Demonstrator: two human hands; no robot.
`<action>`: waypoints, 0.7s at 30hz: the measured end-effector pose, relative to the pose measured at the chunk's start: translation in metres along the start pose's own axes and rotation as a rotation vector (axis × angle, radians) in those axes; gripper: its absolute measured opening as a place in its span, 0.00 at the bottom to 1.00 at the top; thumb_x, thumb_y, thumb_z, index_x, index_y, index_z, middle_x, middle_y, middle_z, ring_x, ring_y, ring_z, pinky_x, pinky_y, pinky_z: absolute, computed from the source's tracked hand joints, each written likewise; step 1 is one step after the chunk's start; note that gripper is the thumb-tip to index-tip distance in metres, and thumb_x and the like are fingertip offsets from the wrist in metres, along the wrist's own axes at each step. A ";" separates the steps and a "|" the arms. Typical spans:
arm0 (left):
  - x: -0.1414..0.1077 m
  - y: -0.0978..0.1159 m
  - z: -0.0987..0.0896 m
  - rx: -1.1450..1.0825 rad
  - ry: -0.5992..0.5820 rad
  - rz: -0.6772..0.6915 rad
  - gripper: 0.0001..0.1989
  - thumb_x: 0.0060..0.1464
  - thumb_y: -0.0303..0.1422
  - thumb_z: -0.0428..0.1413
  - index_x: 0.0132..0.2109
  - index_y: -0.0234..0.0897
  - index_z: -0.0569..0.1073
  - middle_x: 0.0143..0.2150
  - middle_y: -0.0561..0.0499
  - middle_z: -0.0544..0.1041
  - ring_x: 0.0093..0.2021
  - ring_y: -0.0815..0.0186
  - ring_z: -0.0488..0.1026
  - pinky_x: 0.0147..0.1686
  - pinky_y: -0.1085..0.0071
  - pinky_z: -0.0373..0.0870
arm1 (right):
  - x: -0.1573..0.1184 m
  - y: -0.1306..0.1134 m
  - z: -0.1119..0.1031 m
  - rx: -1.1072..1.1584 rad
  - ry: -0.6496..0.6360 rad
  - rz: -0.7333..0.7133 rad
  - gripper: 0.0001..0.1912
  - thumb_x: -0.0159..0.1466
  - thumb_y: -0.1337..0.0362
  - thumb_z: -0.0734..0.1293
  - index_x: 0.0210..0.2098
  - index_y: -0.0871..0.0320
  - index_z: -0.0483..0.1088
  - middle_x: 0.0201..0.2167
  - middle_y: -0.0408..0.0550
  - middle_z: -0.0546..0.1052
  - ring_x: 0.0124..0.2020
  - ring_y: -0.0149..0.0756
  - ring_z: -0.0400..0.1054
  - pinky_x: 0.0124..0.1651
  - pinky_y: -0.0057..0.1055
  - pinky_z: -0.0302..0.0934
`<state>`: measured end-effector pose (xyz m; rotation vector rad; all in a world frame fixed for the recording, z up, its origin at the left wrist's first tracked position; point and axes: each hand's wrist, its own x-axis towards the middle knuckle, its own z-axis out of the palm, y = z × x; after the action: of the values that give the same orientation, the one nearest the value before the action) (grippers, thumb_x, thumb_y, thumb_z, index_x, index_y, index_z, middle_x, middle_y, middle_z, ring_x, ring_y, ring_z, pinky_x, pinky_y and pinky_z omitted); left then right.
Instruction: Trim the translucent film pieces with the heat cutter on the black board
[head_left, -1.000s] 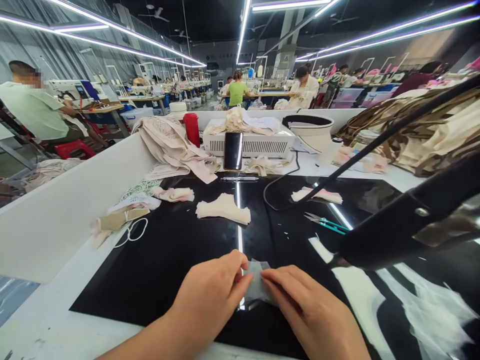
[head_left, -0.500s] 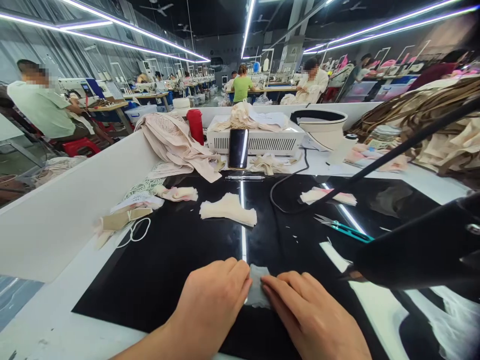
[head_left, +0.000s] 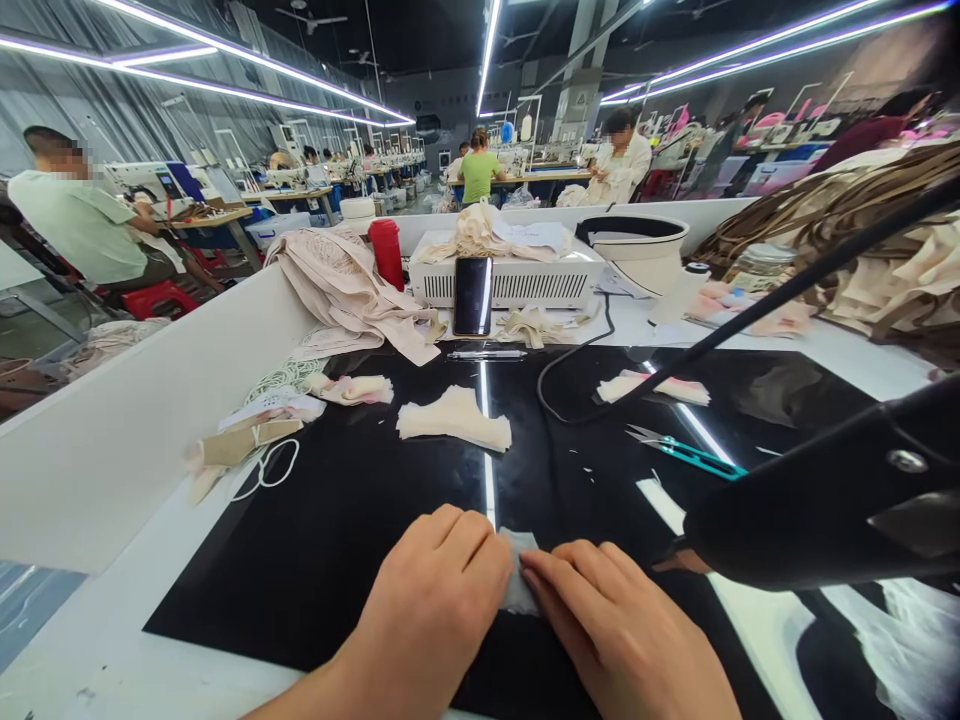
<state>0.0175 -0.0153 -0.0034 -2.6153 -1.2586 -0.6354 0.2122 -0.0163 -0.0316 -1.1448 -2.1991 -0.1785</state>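
A small pale, sheer fabric piece [head_left: 520, 585] lies on the black mat [head_left: 337, 560] between my hands, partly hidden by them. My left hand [head_left: 442, 590] is closed at its left side, fingers curled and knuckles up, the fingertips out of sight. From the right, my right hand [head_left: 626, 620] pinches the edge of the same piece with fingers pressed together. Beyond my hands lies a stack of cream fabric pieces [head_left: 454, 418]. Teal-handled thread snips [head_left: 686, 453] rest on the mat to the right.
A black machine arm or lamp [head_left: 810, 510] with a cable juts in from the right, near my right hand. White fabric [head_left: 765, 620] lies below it. At the back stand a phone [head_left: 472, 297], a vented white box [head_left: 517, 285] and a red bottle [head_left: 386, 253]. Co-workers sit farther off.
My left hand has shifted right and covers more of the pale fabric piece. My right hand has barely moved. The whole view has shifted slightly.
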 end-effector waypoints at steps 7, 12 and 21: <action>-0.001 0.002 0.005 -0.139 0.087 0.165 0.11 0.68 0.20 0.48 0.47 0.28 0.74 0.42 0.48 0.80 0.45 0.64 0.79 0.52 0.67 0.77 | 0.001 0.001 -0.002 0.013 -0.014 -0.002 0.18 0.77 0.65 0.54 0.44 0.56 0.75 0.28 0.43 0.75 0.27 0.34 0.66 0.30 0.33 0.58; -0.003 0.002 0.005 -0.082 0.117 0.157 0.15 0.69 0.20 0.44 0.48 0.27 0.75 0.46 0.45 0.83 0.46 0.61 0.82 0.50 0.66 0.81 | 0.003 0.000 -0.003 0.016 -0.016 -0.020 0.17 0.77 0.66 0.54 0.42 0.56 0.74 0.29 0.43 0.76 0.26 0.34 0.67 0.31 0.34 0.59; -0.001 0.005 0.003 -0.051 0.091 0.145 0.16 0.68 0.20 0.42 0.48 0.27 0.75 0.47 0.44 0.83 0.47 0.61 0.82 0.50 0.66 0.81 | 0.000 0.002 -0.001 0.027 -0.021 -0.035 0.18 0.77 0.66 0.55 0.42 0.57 0.75 0.28 0.43 0.76 0.25 0.33 0.67 0.30 0.32 0.61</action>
<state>0.0215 -0.0186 -0.0063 -2.6552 -1.0289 -0.7596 0.2147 -0.0156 -0.0315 -1.0989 -2.2346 -0.1519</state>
